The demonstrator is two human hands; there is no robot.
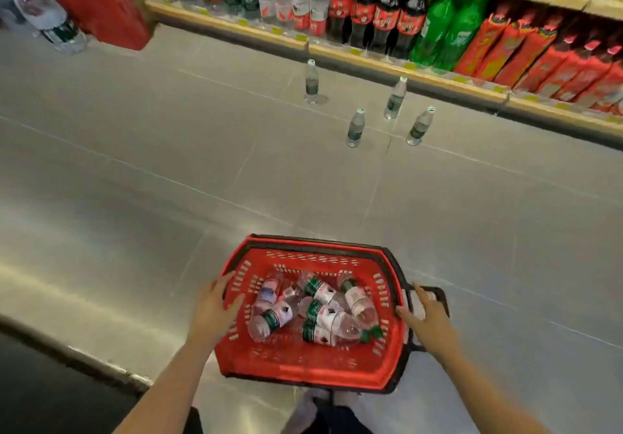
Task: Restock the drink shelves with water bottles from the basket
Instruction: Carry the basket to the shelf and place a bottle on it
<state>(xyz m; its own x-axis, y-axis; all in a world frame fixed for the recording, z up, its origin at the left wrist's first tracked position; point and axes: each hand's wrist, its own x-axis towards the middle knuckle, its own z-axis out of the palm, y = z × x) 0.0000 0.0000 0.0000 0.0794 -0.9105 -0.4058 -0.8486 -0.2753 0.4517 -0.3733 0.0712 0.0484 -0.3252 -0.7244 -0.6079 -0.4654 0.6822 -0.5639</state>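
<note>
- A red basket (pixel 303 364) sits on the grey floor (pixel 135 170) at the person's feet, its black handle folded down around the rim.
- The left hand (pixel 215 309) lies on the basket's left rim, fingers spread and curled loosely over the edge; it looks more like a rest than a firm grasp.
- The right hand (pixel 426 319) is at the right rim, fingers splayed across the black side grip (pixel 438 293); whether it is actually closed on it I cannot tell.
- Inside the basket, several water bottles (pixel 320 312) lie on their sides in a loose heap across the bottom, with green-and-white labels; one at the left has a paler label.
- Farther out, four small bottles (pixel 355 128) stand upright on the floor, well apart from the basket and near the shelf's front edge: one to the left, three grouped to the right.
- The bottom shelf (pixel 371 59) runs diagonally across the top right, with a wooden front edge and yellow price tags.
- On it, left to right: clear water bottles, dark cola bottles (pixel 384 19), green bottles (pixel 448 29), then red-labelled bottles (pixel 539 59).
- At the far left stand a red block (pixel 97 2) and a pack of bottles (pixel 43 15) on the floor.
</note>
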